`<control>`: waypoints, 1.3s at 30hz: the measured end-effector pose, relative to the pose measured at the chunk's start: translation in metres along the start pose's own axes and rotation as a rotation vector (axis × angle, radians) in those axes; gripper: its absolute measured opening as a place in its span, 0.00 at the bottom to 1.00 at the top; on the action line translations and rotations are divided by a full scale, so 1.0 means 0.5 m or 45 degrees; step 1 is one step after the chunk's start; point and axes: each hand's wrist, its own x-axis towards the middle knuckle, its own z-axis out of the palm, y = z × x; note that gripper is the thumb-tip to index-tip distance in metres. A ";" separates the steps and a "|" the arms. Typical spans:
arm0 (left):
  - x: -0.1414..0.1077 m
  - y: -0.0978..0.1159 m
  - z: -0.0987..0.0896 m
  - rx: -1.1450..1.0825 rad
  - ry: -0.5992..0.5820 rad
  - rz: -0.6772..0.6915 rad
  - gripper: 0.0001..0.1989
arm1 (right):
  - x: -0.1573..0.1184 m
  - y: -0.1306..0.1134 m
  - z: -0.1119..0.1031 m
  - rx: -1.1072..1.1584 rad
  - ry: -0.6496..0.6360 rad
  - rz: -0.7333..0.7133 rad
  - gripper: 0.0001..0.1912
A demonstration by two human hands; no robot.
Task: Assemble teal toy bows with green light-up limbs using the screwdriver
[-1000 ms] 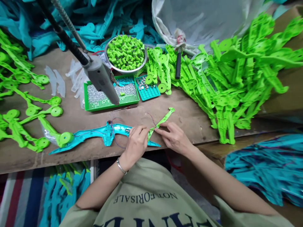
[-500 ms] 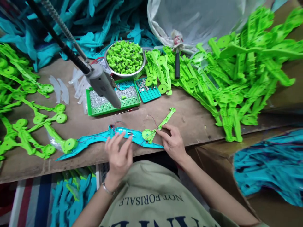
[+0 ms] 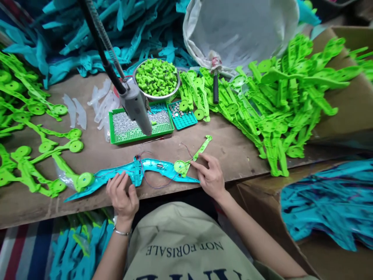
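brown tabletop, curved blue plastic shell, slender green piece

Assembly workshop: suspended power driver, tray of metal bits, heaped green plastic parts

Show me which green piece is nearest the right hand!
The green piece at the right end of the blue frame, by the right hand. The one at the left end and the heaped ones lie farther away.
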 end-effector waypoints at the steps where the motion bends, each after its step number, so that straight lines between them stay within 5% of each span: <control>1: 0.000 0.000 0.002 0.014 0.026 -0.006 0.17 | 0.001 0.000 0.001 -0.003 -0.001 -0.014 0.25; 8: 0.014 0.005 0.009 0.154 -0.008 0.040 0.17 | 0.006 0.003 0.003 0.005 -0.130 -0.060 0.21; 18: 0.012 0.004 0.006 0.133 -0.124 0.003 0.16 | 0.001 -0.002 -0.001 0.050 -0.007 -0.103 0.17; 39: 0.021 0.005 0.008 0.229 -0.073 0.059 0.15 | 0.007 -0.011 0.002 0.057 0.012 -0.138 0.16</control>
